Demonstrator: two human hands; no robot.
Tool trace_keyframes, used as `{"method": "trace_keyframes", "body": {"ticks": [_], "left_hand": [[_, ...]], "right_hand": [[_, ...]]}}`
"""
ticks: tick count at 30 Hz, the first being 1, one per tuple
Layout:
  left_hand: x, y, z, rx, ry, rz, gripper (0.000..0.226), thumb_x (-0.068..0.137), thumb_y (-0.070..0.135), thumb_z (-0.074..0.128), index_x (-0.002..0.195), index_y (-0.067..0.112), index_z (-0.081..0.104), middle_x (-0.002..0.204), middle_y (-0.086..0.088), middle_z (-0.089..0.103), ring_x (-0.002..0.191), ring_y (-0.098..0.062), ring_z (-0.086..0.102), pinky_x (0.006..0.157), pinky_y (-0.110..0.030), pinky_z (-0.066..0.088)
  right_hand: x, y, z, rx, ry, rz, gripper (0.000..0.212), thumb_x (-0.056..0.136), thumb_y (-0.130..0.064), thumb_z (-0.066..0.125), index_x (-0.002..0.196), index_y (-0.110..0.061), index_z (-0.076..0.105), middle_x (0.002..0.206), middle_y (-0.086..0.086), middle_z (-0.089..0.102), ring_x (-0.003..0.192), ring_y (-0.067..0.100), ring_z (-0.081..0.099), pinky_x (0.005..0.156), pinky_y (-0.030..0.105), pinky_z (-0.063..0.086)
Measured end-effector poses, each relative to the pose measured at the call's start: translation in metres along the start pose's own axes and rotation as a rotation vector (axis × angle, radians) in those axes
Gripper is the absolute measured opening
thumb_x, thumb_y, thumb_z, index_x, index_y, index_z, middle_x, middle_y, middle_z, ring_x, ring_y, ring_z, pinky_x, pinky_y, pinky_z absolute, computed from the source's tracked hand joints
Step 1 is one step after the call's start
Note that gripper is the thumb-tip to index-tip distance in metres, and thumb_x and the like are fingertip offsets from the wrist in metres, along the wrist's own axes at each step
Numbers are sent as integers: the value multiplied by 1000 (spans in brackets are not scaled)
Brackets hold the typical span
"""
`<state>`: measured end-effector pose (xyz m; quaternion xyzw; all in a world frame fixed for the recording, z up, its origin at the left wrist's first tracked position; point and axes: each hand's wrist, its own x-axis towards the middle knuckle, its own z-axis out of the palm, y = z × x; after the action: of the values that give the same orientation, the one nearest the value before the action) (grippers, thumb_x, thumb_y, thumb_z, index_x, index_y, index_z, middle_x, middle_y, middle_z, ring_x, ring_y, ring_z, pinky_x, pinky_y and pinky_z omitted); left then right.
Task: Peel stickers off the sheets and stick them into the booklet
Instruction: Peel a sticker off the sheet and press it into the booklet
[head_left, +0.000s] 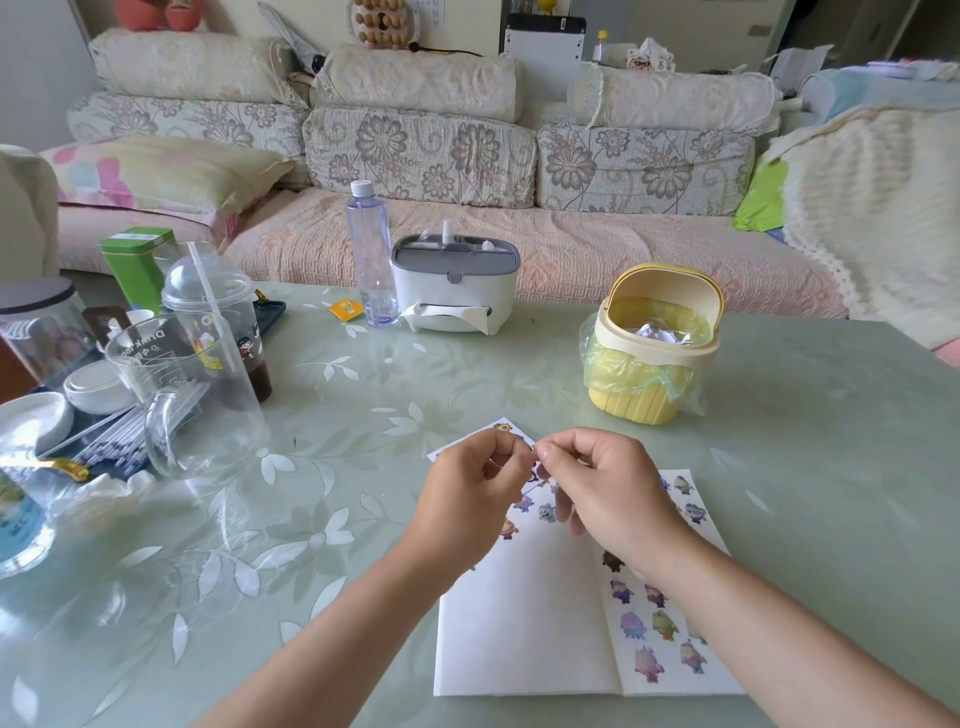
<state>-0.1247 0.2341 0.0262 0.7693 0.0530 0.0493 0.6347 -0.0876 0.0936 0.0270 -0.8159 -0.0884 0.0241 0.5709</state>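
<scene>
Writing: "DRINK" readable, mirrored, on the clear measuring cup (171, 364) at the left; rest of that line unclear; label on the green tin (136, 265) too small to read.
Sticker sheet (500, 426): held up off the table between both hands, above the booklet's far end; long axis from near-left to far-right; one cartoon sticker visible at the far corner.
Left hand (470, 499): thumb and forefinger pinching the sheet, other fingers curled in.
Right hand (608, 493): thumb and forefinger pinched at the sheet's right edge, meeting the left fingertips; on backing or on a sticker, cannot tell.
Booklet (519, 623): lying open on the green floral table (363, 389), near centre-right; spine running near to far, leaning left at the far end; cartoon stickers down the right page and at the far end of the left page.
Beyond the hands: yellow mini bin (654, 400) with liner, far right; tissue box (454, 291) and water bottle (370, 260) farther back.
</scene>
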Motion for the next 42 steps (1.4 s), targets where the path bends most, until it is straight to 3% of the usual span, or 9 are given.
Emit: {"method": "trace_keyframes", "body": {"ticks": [2, 6, 12, 19, 25, 29, 34, 37, 42], "left_hand": [[1, -1, -1, -10, -8, 2, 20, 98, 17, 59, 79, 13, 65, 61, 15, 60, 55, 0, 58, 45, -15, 41], [0, -2, -2, 11, -2, 30, 19, 98, 14, 58, 81, 8, 65, 66, 1, 55, 53, -1, 57, 44, -13, 40], [3, -5, 0, -6, -22, 45, 18, 98, 15, 58, 81, 11, 64, 63, 4, 54, 53, -2, 55, 45, -16, 41], [7, -9, 1, -110, -70, -29, 17, 97, 23, 58, 81, 18, 63, 83, -1, 66, 71, -17, 62, 60, -39, 51], [8, -4, 1, -146, -99, -71, 22, 81, 33, 55, 85, 21, 74, 96, -7, 73, 77, -23, 64, 66, -42, 50], [5, 3, 9, -81, -48, -61, 25, 76, 45, 63, 82, 23, 75, 89, -2, 76, 77, -30, 69, 63, -49, 55], [6, 12, 24, -11, 10, 1, 14, 93, 27, 66, 85, 17, 73, 73, -1, 71, 53, -5, 60, 42, -20, 42], [10, 11, 32, 143, 20, 109, 15, 91, 34, 65, 78, 29, 70, 69, 1, 70, 54, -11, 59, 47, -33, 51], [19, 13, 48, 171, -25, 140, 14, 91, 33, 68, 77, 29, 69, 67, 2, 71, 69, -31, 68, 59, -51, 58]], "right_hand": [[0, -2, -4, 45, -29, -4, 15, 94, -22, 67, 84, -22, 78, 71, 3, 71, 50, 14, 59, 46, 29, 48], [-1, 0, -8, -81, 6, -77, 14, 91, -24, 70, 81, -27, 78, 55, -10, 63, 52, 12, 56, 53, 25, 48], [-2, -1, -5, -44, 23, -37, 16, 92, -24, 68, 79, -24, 76, 51, -9, 60, 46, 11, 57, 49, 25, 47], [-2, -3, -3, 189, -22, 110, 17, 95, -19, 64, 81, -15, 74, 70, -4, 69, 50, 18, 56, 45, 27, 43], [-2, 1, -11, -77, 98, -106, 18, 91, -24, 68, 76, -32, 72, 57, -13, 64, 52, 10, 57, 53, 29, 49], [-5, 2, -18, -85, 114, -133, 17, 91, -25, 68, 76, -32, 72, 57, -9, 64, 51, 9, 57, 54, 27, 50], [-8, 1, -32, 23, 72, -57, 10, 92, -25, 69, 84, -22, 74, 66, -11, 67, 49, 11, 59, 49, 22, 47], [-10, 3, -43, 31, 97, -48, 7, 89, -29, 74, 87, -22, 76, 67, -12, 68, 49, 13, 59, 48, 23, 48], [-8, 9, -64, 15, 131, -14, 7, 91, -26, 72, 86, -25, 78, 54, -4, 64, 46, 12, 56, 49, 29, 49]]}}
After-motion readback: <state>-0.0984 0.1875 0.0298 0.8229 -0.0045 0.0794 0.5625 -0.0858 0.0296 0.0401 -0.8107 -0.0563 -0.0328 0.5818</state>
